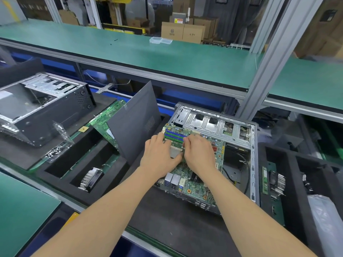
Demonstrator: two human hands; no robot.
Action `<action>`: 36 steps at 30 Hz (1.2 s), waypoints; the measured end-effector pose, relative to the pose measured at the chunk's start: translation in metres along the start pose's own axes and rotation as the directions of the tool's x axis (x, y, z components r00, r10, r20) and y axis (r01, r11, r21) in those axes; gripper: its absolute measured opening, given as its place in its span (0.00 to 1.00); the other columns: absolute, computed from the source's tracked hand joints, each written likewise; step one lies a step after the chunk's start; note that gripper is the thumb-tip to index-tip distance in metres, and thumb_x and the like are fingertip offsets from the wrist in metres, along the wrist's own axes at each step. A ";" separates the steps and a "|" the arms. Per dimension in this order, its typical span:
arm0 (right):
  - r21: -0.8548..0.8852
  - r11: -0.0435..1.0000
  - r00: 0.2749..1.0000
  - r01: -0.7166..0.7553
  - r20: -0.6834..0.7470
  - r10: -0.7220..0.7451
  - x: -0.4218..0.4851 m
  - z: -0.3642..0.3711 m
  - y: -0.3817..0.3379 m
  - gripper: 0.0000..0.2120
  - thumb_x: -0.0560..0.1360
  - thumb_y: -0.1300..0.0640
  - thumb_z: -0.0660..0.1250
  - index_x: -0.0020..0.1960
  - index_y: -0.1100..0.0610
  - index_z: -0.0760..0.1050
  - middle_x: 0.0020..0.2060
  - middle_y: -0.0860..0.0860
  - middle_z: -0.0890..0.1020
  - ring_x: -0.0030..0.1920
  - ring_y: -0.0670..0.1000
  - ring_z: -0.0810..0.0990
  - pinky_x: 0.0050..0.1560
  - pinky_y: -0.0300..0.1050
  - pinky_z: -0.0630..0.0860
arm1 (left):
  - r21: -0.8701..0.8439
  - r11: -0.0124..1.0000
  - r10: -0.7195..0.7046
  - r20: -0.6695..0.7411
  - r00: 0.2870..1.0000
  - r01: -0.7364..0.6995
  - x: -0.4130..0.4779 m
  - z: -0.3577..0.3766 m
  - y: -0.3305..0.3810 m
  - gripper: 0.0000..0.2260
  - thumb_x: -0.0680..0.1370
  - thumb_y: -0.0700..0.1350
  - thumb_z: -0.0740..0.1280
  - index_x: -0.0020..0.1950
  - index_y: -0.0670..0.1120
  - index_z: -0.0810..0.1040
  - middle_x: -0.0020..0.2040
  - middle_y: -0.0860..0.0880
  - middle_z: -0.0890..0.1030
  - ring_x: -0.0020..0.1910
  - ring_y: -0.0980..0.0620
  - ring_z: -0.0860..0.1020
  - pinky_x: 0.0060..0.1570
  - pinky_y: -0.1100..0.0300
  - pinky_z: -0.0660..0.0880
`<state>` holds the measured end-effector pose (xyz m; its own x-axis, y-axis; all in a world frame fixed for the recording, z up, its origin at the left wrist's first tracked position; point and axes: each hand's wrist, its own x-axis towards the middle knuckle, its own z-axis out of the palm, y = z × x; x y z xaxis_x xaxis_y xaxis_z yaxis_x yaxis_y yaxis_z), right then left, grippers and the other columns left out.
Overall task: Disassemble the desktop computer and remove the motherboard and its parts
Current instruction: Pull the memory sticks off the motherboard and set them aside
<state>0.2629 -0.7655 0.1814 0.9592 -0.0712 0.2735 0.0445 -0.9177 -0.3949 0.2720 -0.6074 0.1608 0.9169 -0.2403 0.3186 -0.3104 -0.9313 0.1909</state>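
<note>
The desktop case [253, 164] lies on its side on the desk [163, 216] with its open face up, so the motherboard [196, 184] inside can be reached from above. Both hands work at the metal socket plate [174, 152] mid-board. The left hand [159, 154] lies flat and released, thumb against the plate's near edge, apparently steadying the board. The right hand [199, 154] curls its fingers at the plate's far right corner; whether they grasp anything cannot be told. Just beyond the fingertips lie the memory slots [174, 135], then the drive cage [213, 125]. The case walls bound the board on the right and far sides. The side panel [133, 123] leans just beside the case on the left, so the open room is judged to be upward.
</note>
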 end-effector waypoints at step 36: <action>0.021 1.000 0.999 -0.004 -0.043 0.005 -0.002 0.001 0.000 0.18 0.86 0.51 0.55 0.47 0.55 0.80 0.41 0.50 0.80 0.45 0.55 0.78 0.52 0.55 0.74 | -0.039 0.999 -0.027 0.016 1.000 0.027 0.002 0.008 0.003 0.21 0.78 0.62 0.62 0.53 0.44 0.80 0.58 0.46 0.73 0.59 0.44 0.70 0.57 0.47 0.70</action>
<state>0.2611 -0.7647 0.1799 0.9464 -0.0925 0.3094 0.0467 -0.9089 -0.4144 0.2752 -0.6125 0.1551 0.9289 -0.2197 0.2982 -0.2946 -0.9261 0.2354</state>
